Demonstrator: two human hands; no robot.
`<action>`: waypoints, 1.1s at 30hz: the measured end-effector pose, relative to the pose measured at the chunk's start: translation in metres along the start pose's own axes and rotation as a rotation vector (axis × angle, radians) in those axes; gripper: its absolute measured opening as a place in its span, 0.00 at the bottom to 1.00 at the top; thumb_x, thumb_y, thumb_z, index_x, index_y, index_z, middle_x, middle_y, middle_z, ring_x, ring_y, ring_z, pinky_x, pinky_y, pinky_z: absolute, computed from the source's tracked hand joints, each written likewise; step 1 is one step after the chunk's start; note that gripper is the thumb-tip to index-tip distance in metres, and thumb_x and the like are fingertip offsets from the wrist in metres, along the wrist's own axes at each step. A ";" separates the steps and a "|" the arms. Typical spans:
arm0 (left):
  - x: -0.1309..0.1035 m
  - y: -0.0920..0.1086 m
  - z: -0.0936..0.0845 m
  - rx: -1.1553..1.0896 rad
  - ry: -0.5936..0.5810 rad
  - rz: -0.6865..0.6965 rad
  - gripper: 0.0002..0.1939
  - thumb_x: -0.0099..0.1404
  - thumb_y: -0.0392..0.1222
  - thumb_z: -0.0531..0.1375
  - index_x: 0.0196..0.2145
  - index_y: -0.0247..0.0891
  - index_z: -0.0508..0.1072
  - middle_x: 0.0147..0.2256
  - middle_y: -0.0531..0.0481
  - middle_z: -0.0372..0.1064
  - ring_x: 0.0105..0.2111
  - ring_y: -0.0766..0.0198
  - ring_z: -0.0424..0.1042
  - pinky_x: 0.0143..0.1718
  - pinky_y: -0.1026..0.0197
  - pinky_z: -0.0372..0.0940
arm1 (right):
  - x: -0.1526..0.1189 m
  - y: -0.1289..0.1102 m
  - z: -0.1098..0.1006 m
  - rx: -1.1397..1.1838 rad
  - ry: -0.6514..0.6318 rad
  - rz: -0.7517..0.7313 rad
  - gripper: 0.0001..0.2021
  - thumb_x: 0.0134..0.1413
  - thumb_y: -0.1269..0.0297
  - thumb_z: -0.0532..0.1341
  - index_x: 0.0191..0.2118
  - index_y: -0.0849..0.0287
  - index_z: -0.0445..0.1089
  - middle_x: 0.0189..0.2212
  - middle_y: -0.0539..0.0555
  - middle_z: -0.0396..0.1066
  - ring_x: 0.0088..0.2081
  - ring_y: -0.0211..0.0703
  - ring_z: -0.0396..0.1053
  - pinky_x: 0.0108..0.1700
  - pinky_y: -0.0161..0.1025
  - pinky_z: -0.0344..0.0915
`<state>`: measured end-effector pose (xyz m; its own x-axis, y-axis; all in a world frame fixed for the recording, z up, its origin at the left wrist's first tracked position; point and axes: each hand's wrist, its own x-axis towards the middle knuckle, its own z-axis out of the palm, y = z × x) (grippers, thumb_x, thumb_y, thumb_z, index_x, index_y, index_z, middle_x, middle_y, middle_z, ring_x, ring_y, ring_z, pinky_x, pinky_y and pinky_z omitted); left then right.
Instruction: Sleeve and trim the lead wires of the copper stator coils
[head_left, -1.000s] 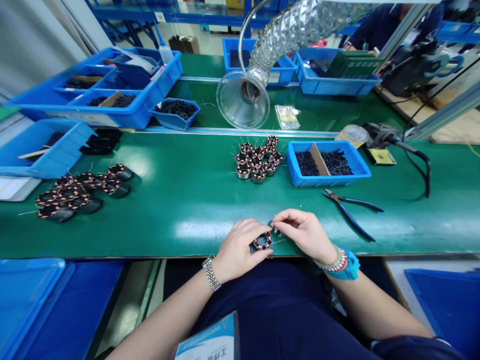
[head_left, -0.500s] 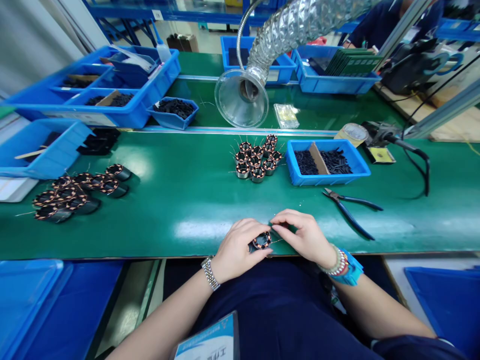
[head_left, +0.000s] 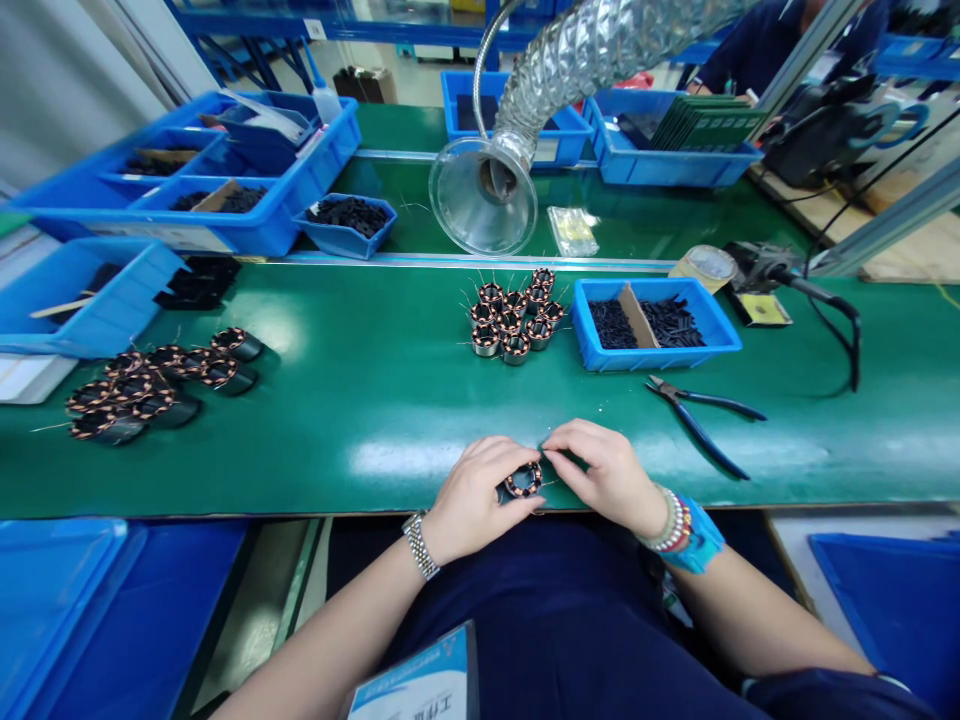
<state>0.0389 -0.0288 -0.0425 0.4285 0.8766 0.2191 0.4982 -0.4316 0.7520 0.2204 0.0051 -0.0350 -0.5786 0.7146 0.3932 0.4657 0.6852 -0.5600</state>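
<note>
Wound ring (head_left: 524,490) near table edge (head_left: 337,511) | left hand (head_left: 478,495) clasps it | right hand (head_left: 613,480) pinched, hold unclear | pliers (head_left: 677,397) apart

At my twelve o'clock hangs a silver duct (head_left: 566,80) ending in a clear funnel (head_left: 484,218), a packet (head_left: 574,232) near it. Toward one I see a tape roll (head_left: 706,268), green boards (head_left: 709,125) in a blue bin (head_left: 675,172), and a dark-clothed co-worker (head_left: 750,55) beyond. At eleven, a squeeze bottle (head_left: 326,105) stands in a divided tray (head_left: 289,215).
</note>
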 end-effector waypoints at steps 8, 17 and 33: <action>-0.001 0.002 0.001 0.024 0.018 -0.078 0.22 0.52 0.41 0.62 0.44 0.39 0.61 0.41 0.47 0.66 0.41 0.58 0.64 0.44 0.54 0.59 | -0.002 0.003 0.000 0.106 -0.061 0.080 0.08 0.52 0.69 0.54 0.37 0.63 0.66 0.31 0.55 0.69 0.32 0.37 0.65 0.34 0.37 0.64; -0.003 0.002 0.001 0.053 0.025 -0.127 0.23 0.50 0.41 0.63 0.42 0.39 0.60 0.39 0.49 0.66 0.40 0.59 0.65 0.41 0.56 0.60 | 0.017 0.006 -0.015 0.405 -0.353 0.252 0.09 0.53 0.63 0.55 0.32 0.60 0.70 0.30 0.51 0.70 0.32 0.35 0.66 0.37 0.35 0.62; -0.009 0.007 0.005 0.195 0.199 0.033 0.12 0.55 0.34 0.59 0.39 0.37 0.64 0.37 0.46 0.65 0.40 0.58 0.62 0.42 0.53 0.60 | 0.009 -0.008 -0.019 0.633 -0.400 0.604 0.11 0.51 0.59 0.54 0.30 0.62 0.66 0.23 0.48 0.64 0.23 0.30 0.57 0.25 0.30 0.56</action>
<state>0.0419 -0.0411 -0.0421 0.2998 0.8775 0.3743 0.6302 -0.4767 0.6128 0.2243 0.0093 -0.0132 -0.5999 0.7405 -0.3030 0.3803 -0.0693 -0.9223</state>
